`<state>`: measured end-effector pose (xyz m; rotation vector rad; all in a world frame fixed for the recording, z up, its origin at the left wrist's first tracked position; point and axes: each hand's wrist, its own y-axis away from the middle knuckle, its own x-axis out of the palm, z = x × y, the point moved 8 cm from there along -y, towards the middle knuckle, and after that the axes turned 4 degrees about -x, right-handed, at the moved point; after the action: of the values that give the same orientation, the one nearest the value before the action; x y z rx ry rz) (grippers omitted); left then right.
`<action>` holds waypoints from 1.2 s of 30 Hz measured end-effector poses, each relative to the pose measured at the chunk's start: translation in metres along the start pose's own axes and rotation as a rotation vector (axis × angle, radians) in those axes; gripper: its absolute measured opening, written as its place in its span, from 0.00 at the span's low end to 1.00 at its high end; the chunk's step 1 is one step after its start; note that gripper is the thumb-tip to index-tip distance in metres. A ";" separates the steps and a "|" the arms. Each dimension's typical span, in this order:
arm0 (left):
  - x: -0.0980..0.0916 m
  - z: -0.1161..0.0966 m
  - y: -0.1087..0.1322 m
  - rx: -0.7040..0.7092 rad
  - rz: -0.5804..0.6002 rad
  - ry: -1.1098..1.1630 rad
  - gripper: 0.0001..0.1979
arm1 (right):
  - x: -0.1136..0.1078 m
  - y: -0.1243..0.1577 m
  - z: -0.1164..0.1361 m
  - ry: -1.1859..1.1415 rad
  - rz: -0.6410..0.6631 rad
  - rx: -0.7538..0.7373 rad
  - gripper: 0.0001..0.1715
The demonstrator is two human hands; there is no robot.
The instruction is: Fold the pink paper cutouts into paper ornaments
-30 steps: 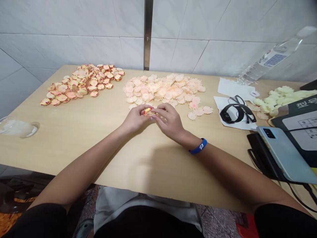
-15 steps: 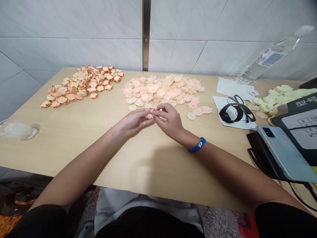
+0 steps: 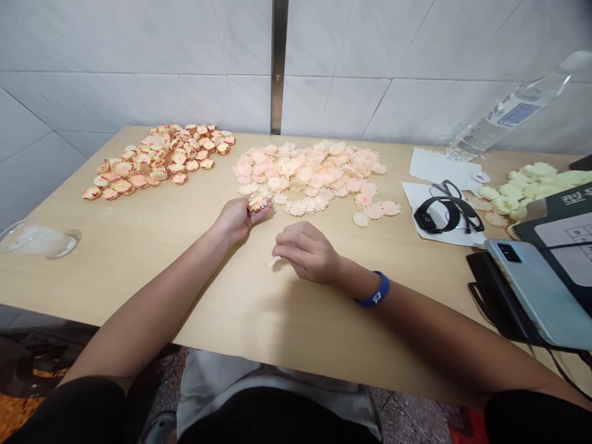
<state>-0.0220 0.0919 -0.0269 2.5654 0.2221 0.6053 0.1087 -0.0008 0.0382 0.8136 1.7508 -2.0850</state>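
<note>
My left hand (image 3: 237, 220) is closed around the edge of a flower-shaped disc (image 3: 257, 202), pale with jagged petals and some red at the rim. It rests close to the near-left side of a pile of pale pink scalloped discs (image 3: 305, 169). Apart from it and nearer to me, my right hand (image 3: 309, 251) pinches a small whitish piece (image 3: 272, 263) over the bare tabletop. That piece is blurred, and its kind is unclear. At the back left lies a second pile of discs with red-tipped edges (image 3: 152, 154).
A clear cup (image 3: 37, 239) lies at the left edge. On the right are a water bottle (image 3: 509, 114), white paper (image 3: 430, 163), a black wristband (image 3: 437, 213) with glasses, pale green discs (image 3: 527, 182), a dark box (image 3: 567, 222) and a phone (image 3: 539, 290).
My hands were together on one disc and are now apart. The right has come down towards me with the small whitish piece; the left has shifted left, keeping the disc.
</note>
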 end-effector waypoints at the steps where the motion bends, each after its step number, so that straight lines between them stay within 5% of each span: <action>1: 0.000 -0.002 -0.001 -0.010 0.018 0.001 0.12 | -0.001 0.001 -0.005 0.007 -0.010 0.041 0.10; 5: 0.006 0.000 0.004 -0.036 0.087 -0.048 0.10 | -0.020 0.016 -0.059 0.151 -0.182 0.433 0.10; 8: 0.014 0.004 0.011 -0.023 0.168 -0.120 0.08 | -0.029 0.028 -0.085 0.290 -0.181 0.619 0.15; 19: 0.037 0.004 0.029 0.221 0.387 -0.431 0.08 | -0.009 0.008 -0.049 0.139 -0.087 0.341 0.09; 30: 0.037 0.011 0.027 0.275 0.422 -0.570 0.11 | -0.010 0.016 -0.060 -0.006 -0.126 0.538 0.10; 36: 0.035 0.000 0.034 0.526 0.363 -0.733 0.14 | -0.009 0.021 -0.068 -0.060 -0.123 0.641 0.10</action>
<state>0.0102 0.0718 0.0031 3.1575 -0.3919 -0.3610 0.1433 0.0596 0.0202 0.7936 1.1155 -2.7684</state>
